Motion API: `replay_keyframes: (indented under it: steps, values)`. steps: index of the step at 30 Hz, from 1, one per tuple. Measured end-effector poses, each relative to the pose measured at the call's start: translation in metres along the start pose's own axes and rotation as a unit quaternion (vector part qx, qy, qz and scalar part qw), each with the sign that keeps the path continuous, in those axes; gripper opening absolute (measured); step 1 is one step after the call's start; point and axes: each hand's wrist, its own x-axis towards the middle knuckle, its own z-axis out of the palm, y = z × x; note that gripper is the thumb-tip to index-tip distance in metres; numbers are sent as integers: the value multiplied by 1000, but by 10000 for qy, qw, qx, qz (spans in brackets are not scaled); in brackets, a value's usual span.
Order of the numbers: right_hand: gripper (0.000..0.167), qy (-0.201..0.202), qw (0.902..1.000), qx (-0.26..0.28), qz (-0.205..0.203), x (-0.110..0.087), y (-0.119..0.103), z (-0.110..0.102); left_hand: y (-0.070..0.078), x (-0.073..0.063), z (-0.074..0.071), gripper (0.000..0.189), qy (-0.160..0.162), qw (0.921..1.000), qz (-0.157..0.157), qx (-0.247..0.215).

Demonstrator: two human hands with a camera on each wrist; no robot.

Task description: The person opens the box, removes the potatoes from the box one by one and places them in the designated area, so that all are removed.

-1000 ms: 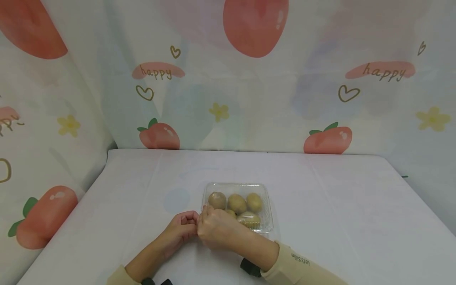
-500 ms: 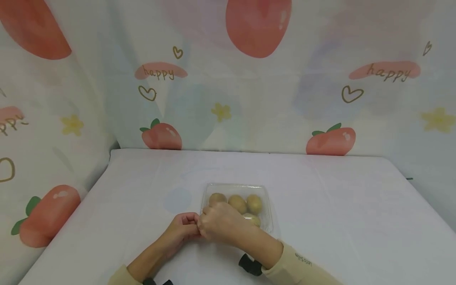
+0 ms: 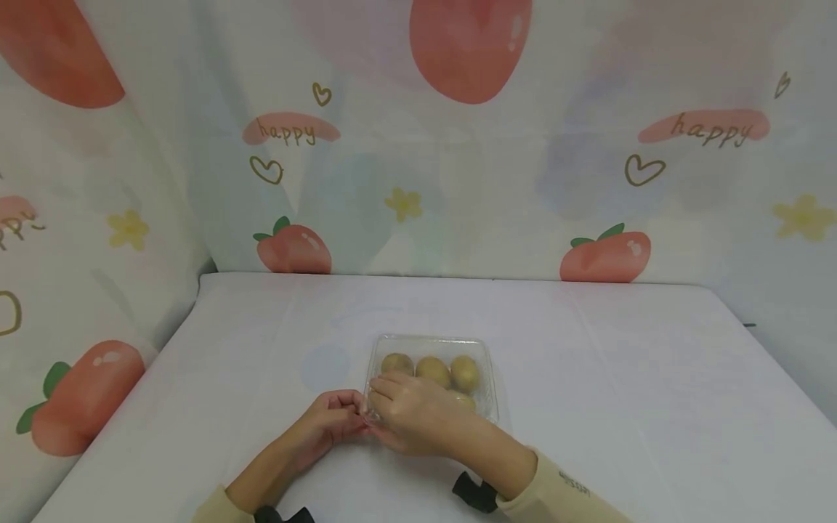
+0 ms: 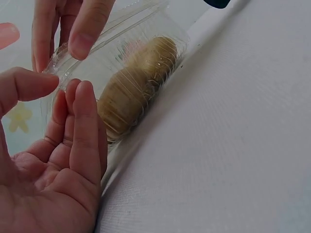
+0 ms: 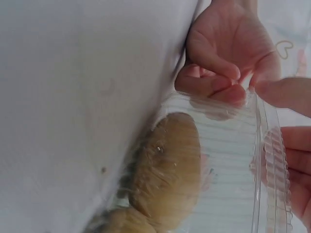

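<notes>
A clear plastic clamshell box [image 3: 489,367] stands on the table, its ribbed walls showing in both wrist views. Inside lie several oval yellow-brown pieces [image 3: 433,371] that look like potatoes; their exact kind is unclear. My left hand [image 3: 330,423] is at the box's near left corner, thumb at the rim and curled fingers against the wall, holding that corner. Over the front left part reaches my right hand [image 3: 418,415], its thumb [image 5: 284,92] at the rim and its fingers over the lid edge [image 5: 276,170], which it grips. It hides some pieces in the head view.
A white cloth [image 3: 608,407] covers the table. Behind and to the left hangs a printed curtain [image 3: 471,196] with fruit, hearts and flowers. Black camera mounts [image 3: 476,492] sit at the wrists, beside beige sleeves [image 3: 556,487].
My right hand has shifted slightly along the box's left corner, its fingers now spread flatter over the lid. The left hand stays at the corner. The box has barely moved.
</notes>
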Motion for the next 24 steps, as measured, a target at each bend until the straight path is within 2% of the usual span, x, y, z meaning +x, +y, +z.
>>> replay_keyframes:
  steps: [2,9,15,24]
  values:
    - [30,-20,10000,0,-13,-2,0,1,1,0,0,16,53,10000,-63,25]
    - [20,94,9993,355,48,-5,1,4,2,0,0,12,219,9994,-258,33]
    - [22,225,9997,-38,18,-4,0,4,1,0,-2,11,224,9992,-317,63]
    - [26,168,9977,-593,-267,-5,-2,5,1,1,1,11,520,9978,-414,35]
